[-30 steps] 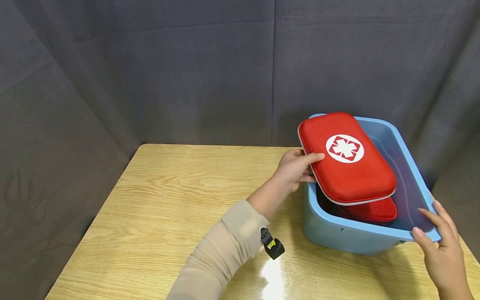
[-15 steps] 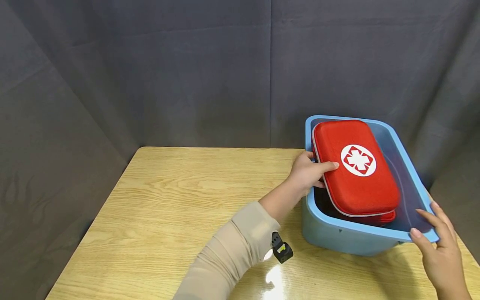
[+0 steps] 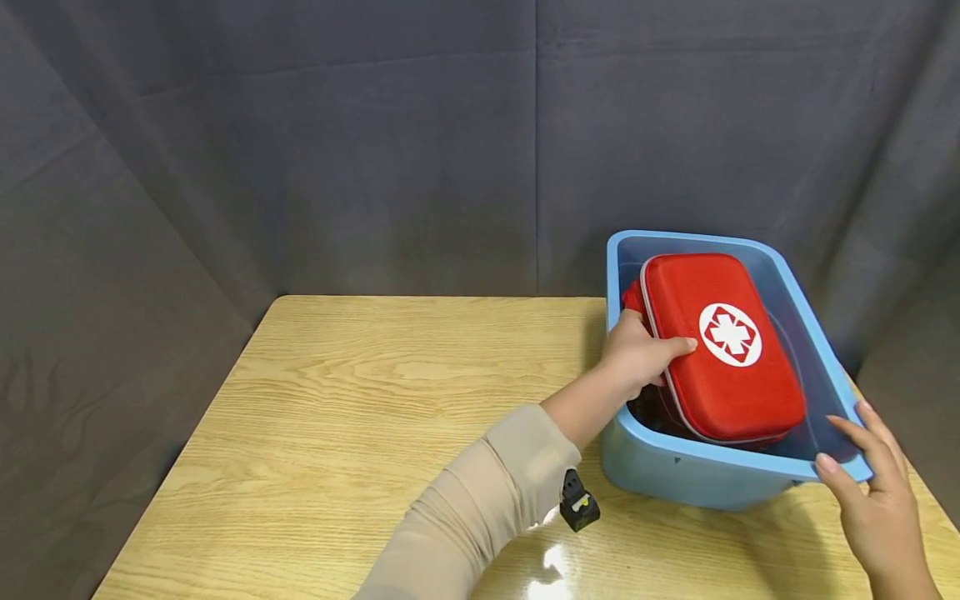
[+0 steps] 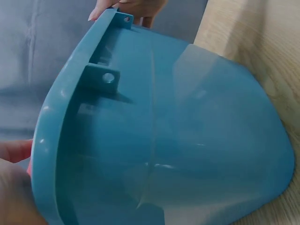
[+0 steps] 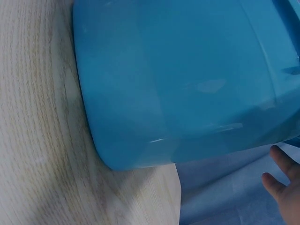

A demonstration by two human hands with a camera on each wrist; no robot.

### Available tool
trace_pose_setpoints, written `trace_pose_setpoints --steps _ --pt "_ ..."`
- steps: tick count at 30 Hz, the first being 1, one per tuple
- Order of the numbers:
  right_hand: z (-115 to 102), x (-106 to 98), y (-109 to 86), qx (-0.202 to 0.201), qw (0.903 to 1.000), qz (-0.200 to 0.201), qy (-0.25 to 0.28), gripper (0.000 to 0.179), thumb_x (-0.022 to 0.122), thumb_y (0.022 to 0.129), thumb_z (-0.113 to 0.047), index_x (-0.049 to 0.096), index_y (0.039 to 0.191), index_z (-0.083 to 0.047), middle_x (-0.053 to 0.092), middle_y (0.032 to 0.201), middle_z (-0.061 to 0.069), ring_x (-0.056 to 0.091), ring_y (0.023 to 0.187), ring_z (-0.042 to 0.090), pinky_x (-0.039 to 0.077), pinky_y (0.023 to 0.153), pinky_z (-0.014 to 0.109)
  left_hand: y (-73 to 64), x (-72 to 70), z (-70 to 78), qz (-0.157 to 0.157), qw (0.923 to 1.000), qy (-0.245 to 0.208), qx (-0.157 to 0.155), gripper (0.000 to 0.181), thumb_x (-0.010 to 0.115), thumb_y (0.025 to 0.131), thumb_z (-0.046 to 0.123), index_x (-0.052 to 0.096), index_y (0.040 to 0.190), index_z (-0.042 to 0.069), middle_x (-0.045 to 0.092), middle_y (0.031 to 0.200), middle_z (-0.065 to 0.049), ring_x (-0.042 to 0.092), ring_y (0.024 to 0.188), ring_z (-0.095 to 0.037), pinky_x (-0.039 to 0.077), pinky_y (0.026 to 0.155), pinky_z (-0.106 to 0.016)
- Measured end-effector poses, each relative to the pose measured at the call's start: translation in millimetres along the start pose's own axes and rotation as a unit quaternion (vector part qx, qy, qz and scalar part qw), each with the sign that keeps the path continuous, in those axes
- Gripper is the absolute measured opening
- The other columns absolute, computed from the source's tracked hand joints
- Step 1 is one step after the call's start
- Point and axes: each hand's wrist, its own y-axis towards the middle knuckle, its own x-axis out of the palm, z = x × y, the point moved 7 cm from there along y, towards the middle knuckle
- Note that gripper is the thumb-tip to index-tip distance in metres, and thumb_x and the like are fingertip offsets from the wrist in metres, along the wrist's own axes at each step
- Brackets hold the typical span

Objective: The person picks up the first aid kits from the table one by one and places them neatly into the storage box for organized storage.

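In the head view my left hand (image 3: 636,354) grips the left edge of a red first-aid case (image 3: 750,400), thumb on its top and fingers out of sight below. The case has a white round emblem and pale edging. It lies tilted inside a blue plastic tub (image 3: 697,454), below the rim. More red material (image 3: 632,297) shows at its far left edge. My right hand (image 3: 881,508) holds the tub's near right corner, its thumb at the rim. The left wrist view shows mostly the tub's outer wall (image 4: 187,122). In the right wrist view, part of my right hand (image 5: 288,192) appears beside the tub.
The tub stands at the right of a wooden table (image 3: 360,417). Grey curtain (image 3: 390,167) hangs behind the table and at both sides. A small black buckle (image 3: 579,504) hangs from the left sleeve (image 3: 487,492).
My left hand has moved right with the first-aid case and lowered it into the tub. The red piece seen below it earlier is now mostly covered. My right hand stays on the corner.
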Motion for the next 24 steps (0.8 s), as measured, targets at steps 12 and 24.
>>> trace_pose_setpoints --steps 12,24 --pt "0 3 1.9 0.002 1.0000 -0.002 -0.007 0.045 0.049 0.080 0.006 0.046 0.123 -0.006 0.025 0.138 -0.004 0.017 0.122 0.002 0.009 0.094 0.015 2.2 13.0 -8.1 -0.013 0.9986 0.048 -0.018 0.041 0.070 0.070 0.009 0.041 0.098 0.011 0.049 0.078 -0.002 0.057 0.062 -0.017 0.050 0.049 -0.032" --pt "2 8 2.6 0.002 0.9999 -0.009 -0.013 0.047 0.050 0.079 0.007 0.046 0.124 -0.010 0.023 0.138 -0.006 0.016 0.122 0.001 0.009 0.093 0.015 5.6 16.9 -20.3 0.000 0.9937 0.109 -0.028 0.037 0.070 0.071 0.014 0.042 0.094 0.009 0.047 0.074 -0.002 0.052 0.058 -0.016 0.046 0.046 -0.029"
